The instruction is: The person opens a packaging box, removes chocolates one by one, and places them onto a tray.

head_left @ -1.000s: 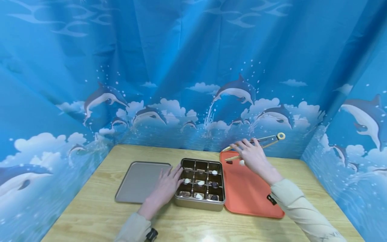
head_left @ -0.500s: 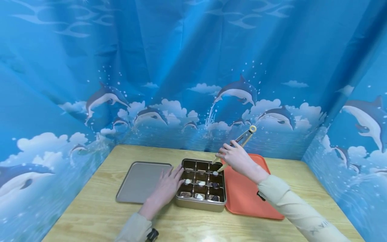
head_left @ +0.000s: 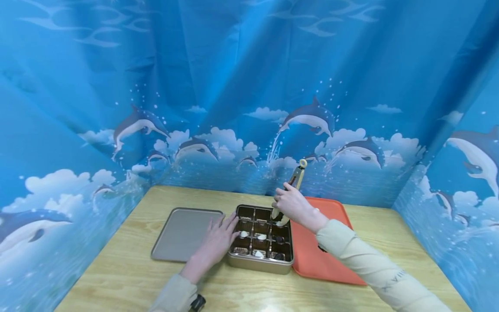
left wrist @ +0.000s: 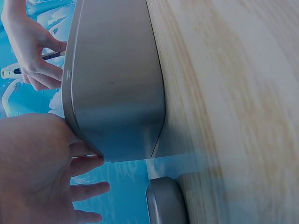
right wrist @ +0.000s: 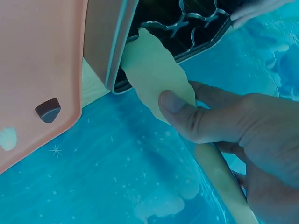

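A metal tin box [head_left: 260,265] with a dark divided insert stands mid-table. White pieces [head_left: 261,237] and dark pieces [head_left: 279,256], small like chocolates, lie in some of its compartments. My right hand [head_left: 296,207] grips tongs [head_left: 298,174] with cream tips, held steeply over the back right compartment. In the right wrist view, one broad tong tip [right wrist: 154,70] reaches past the rim into the box corner; what lies between the tips is hidden. My left hand [head_left: 218,237] touches the box's left rim, fingers extended and spread, as the left wrist view also shows.
Right of the box lies a red tray [head_left: 325,258], with a dark piece [right wrist: 48,110] and a white piece [right wrist: 7,138] near its edge. A flat grey lid [head_left: 186,236] lies to the left. A dolphin-print curtain [head_left: 234,108] hangs behind the table.
My right hand has carried the tongs left from over the tray to the box. The tongs have turned steeper, their tips coming together inside the compartment. My left hand stays put.
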Motion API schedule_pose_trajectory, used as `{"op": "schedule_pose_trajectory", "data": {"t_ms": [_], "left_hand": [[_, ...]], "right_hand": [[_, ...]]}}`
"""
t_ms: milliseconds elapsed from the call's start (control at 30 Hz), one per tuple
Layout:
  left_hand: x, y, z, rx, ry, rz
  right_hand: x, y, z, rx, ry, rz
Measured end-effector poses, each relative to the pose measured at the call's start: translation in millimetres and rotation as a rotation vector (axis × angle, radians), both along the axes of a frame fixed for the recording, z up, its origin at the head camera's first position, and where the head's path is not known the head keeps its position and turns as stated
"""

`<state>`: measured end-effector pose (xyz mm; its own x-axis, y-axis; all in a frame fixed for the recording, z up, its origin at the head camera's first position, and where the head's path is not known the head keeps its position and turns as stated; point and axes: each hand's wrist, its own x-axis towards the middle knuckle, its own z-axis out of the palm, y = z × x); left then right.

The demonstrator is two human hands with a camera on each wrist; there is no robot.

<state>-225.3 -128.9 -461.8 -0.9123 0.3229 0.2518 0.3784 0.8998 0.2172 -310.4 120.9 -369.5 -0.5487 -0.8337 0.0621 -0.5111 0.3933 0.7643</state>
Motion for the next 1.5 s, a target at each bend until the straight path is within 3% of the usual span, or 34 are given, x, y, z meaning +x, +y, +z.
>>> {"op": "schedule_pose_trajectory", "data": {"t_ms": [200,467,700,833,1067,1500], "left_hand": [[0.6,2,1.0,0.000,0.002,-0.003],[0.0,4,-1.3,-0.008,-0.010,-0.006],[0.4,5,-2.4,-0.001,-0.007,-0.003],[0.4,4,-1.7,0.006,0.002,-0.003],[1.1,1,-0.3,0.011,0.004,0.000],[1.4,1,0.6,0.017,0.016,-0.003]], "right_hand": [[5.6,-8,-9.3,0.070,-0.002,-0.050],[8.2,-1,-21.6,0.005,-0.005,-0.045],[11.6,21,-20.5,-0.173,0.036,0.028],[14.9,34,-17.9,-0.290,0.002,0.033],[22.1,54,-21.0,-0.516,-0.074,-0.018],[24.4,84,-41.0,-0.820,0.011,-0.045]]}}
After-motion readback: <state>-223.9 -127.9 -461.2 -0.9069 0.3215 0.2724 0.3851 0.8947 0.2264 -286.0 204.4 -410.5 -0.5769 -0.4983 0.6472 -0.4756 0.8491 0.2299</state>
